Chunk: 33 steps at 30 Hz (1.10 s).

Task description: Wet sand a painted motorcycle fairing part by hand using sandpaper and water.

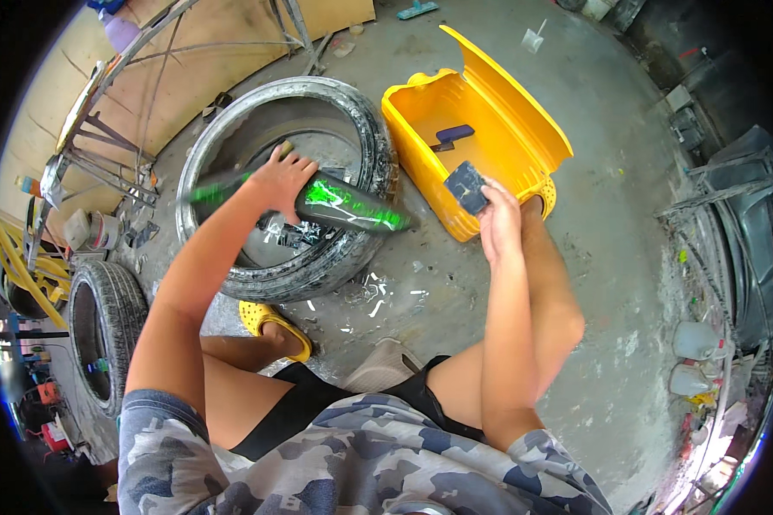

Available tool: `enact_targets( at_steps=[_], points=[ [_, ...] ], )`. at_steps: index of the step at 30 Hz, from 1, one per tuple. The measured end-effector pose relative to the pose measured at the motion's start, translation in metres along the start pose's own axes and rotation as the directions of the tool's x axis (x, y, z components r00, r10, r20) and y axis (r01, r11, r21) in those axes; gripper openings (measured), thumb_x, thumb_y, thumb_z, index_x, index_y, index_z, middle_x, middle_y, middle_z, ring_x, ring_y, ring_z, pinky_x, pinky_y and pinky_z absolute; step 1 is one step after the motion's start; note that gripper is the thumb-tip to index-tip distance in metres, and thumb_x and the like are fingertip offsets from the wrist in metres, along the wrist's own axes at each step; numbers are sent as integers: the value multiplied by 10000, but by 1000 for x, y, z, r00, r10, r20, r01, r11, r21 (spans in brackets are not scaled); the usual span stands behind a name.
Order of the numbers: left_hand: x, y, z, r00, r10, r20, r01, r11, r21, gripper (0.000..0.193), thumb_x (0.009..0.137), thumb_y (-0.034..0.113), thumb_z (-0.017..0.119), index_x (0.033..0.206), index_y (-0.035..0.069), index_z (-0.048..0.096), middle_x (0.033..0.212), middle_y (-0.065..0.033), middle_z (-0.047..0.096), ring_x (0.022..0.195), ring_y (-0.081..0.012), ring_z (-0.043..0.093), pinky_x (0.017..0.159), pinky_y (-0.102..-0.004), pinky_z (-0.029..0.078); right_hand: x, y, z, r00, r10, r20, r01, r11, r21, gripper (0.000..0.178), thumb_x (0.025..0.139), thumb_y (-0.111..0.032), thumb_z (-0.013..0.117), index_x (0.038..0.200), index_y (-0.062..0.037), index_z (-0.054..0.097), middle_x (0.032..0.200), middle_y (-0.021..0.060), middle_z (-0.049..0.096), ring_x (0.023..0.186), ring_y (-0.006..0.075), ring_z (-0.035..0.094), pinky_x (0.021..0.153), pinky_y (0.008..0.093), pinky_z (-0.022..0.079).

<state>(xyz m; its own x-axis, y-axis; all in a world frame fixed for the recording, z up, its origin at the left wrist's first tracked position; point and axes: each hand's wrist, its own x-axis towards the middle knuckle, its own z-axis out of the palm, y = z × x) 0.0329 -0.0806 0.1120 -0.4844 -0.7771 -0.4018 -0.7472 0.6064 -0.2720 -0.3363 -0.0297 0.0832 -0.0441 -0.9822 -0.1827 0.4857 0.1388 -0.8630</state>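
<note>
My left hand (285, 182) is closed around a long, glossy dark panel (352, 206) with green graphics. Its exact kind is not plain. The panel's left end is blurred, and it is held above a large upturned tyre (270, 283) lying flat on the floor, whose dark hollow shows shiny reflections. In my right hand (500, 219) is a flat, dark square pad (466, 188), pinched at its edge by the fingers. The pad is in front of the near rim of a yellow plastic bin (421, 163), whose flap stands raised. Inside the bin lies a small dark purple tool (453, 134).
A second tyre (107, 335) stands upright at the left, near a metal frame (112, 159). Wet grey floor (601, 257) carries whitish scraps. A blue-green brush (417, 10) lies at the far side. Plastic jugs (696, 341) and clutter line the right wall.
</note>
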Motion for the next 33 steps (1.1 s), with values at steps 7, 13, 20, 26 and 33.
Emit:
enact_targets(
  at_steps=[7,13,20,26,33],
  points=[
    [45,2,-44,870,490,57,-467,781,414,1217,465,348,887,1484,155,251,1540,43,266,1468,-270,118,1190,-515,137,-11,30,23,994,82,74,-89,991,96,243,939,-84,513,1132,31,605,1032,92,660,908,157,634,808,326,528],
    [82,8,-2,855,460,-239,-302,817,492,1042,714,129,725,1522,362,110,1601,63,86,1467,-276,125,1153,-504,252,-10,60,39,973,180,144,-182,983,-2,275,969,-113,509,1217,-13,569,1143,79,628,990,149,618,853,332,526],
    [74,27,27,910,149,-387,-206,972,-109,982,735,-104,559,1474,452,229,1565,15,175,1376,-356,304,1044,-466,448,-4,67,62,977,82,197,-25,961,-275,305,989,-122,475,1264,-37,577,1206,83,626,1085,185,604,921,349,501],
    [72,31,84,748,-177,-639,-398,651,-647,788,671,-183,515,1373,174,502,1429,-76,445,1271,-322,454,1108,-405,371,24,89,109,642,-299,706,761,134,-635,279,883,-19,518,1134,-19,639,1189,162,639,1217,312,538,1014,416,413],
    [103,68,115,568,-823,14,-171,-134,-976,408,919,317,605,1157,-14,614,1198,-199,616,1095,-294,591,961,-379,445,-5,137,103,530,-192,826,812,-165,-560,335,897,-54,463,1198,-24,608,1315,134,570,1279,274,497,1037,451,378]
  ],
)
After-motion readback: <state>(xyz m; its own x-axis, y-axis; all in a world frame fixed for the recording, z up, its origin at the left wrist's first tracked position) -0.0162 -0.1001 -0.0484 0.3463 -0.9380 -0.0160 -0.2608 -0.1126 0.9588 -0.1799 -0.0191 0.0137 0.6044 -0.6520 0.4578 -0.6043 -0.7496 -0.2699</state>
